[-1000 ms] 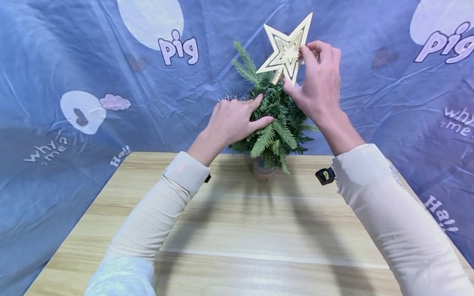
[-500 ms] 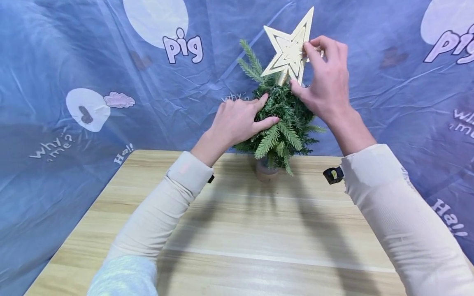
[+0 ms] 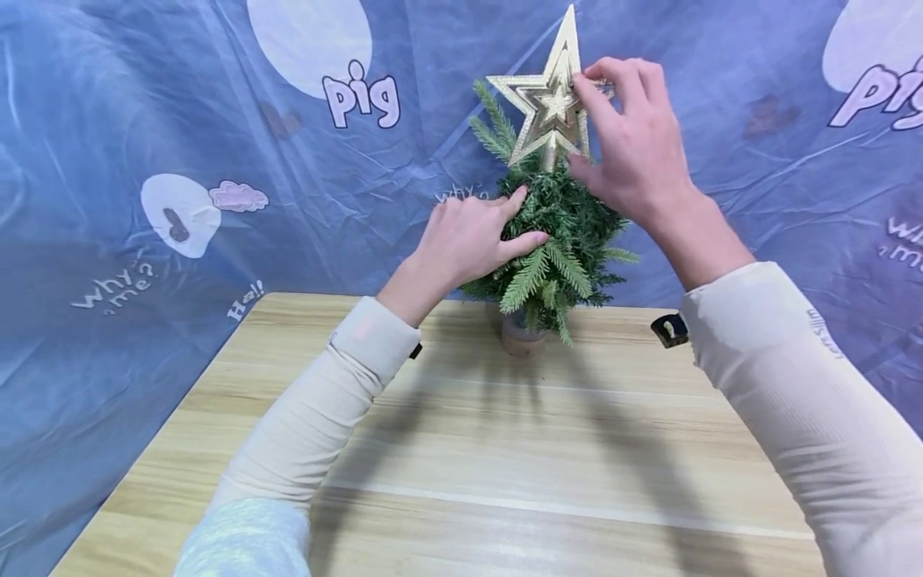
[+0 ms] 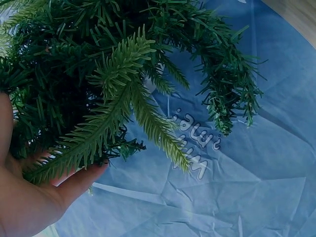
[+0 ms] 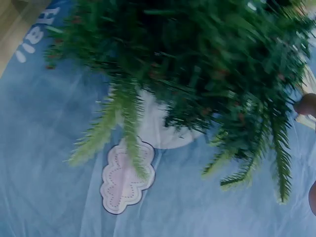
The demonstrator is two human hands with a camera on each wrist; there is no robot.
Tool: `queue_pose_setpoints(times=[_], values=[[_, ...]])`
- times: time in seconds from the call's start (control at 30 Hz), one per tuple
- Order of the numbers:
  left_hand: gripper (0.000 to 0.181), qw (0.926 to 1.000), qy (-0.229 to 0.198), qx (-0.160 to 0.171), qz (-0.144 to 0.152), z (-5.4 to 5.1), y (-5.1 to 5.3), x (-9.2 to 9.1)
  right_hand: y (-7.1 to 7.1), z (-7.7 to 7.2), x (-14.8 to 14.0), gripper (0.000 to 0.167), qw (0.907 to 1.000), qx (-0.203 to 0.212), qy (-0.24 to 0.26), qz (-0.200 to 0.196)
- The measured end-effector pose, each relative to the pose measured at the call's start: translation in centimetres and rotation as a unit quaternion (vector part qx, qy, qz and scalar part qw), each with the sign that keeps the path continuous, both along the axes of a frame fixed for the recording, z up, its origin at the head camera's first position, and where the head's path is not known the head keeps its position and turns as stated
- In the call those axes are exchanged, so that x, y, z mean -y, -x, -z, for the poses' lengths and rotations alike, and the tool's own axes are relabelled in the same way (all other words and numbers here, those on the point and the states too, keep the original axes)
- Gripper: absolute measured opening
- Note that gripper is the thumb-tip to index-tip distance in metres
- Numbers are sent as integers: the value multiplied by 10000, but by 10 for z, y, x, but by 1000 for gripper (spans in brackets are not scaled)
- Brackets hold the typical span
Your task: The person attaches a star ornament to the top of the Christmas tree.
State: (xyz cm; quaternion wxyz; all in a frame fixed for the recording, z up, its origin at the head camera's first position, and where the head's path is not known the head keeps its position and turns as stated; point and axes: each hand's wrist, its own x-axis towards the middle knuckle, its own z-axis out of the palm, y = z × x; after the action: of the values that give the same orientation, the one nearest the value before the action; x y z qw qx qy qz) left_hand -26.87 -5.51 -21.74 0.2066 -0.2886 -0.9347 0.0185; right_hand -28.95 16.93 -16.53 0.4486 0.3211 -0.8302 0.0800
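A small artificial Christmas tree [image 3: 573,212] stands in a pinkish pot [image 3: 522,340] at the back of the table. At its top is a gold star topper [image 3: 554,104], nearly upright, its short stem meeting the upper branches. My right hand [image 3: 638,144] pinches the star by its right side between thumb and fingers. My left hand [image 3: 465,236] grips the foliage from the left, thumb in front; some of its fingers are hidden among the branches. In the left wrist view, the left hand [image 4: 34,197] curls round a branch. Only fingertips [image 5: 307,106] of the right hand show in the right wrist view.
The pale wooden table [image 3: 519,457] extends in front of the tree. Behind and at both sides hangs a blue printed cloth [image 3: 180,104] with lettering and cloud shapes, close to the tree's back.
My right hand has turned the star anticlockwise, from tilted right to nearly upright, and its forearm has shifted right. My left hand keeps its place on the tree. The head view has shifted slightly.
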Motion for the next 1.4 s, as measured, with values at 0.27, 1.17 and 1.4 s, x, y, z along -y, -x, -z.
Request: queue_pose_setpoints(times=[0.27, 1.17, 1.4], values=[[80, 9999, -65, 98, -100, 3, 2, 3, 8, 15, 7, 73, 9968, -722, 229, -255], [80, 9994, -336, -76, -37, 7, 8, 4, 13, 13, 4, 71, 9974, -688, 91, -185], [70, 9948, -994, -49, 223, 8, 10, 4, 9, 19, -1, 67, 9980, -475, 408, -89]])
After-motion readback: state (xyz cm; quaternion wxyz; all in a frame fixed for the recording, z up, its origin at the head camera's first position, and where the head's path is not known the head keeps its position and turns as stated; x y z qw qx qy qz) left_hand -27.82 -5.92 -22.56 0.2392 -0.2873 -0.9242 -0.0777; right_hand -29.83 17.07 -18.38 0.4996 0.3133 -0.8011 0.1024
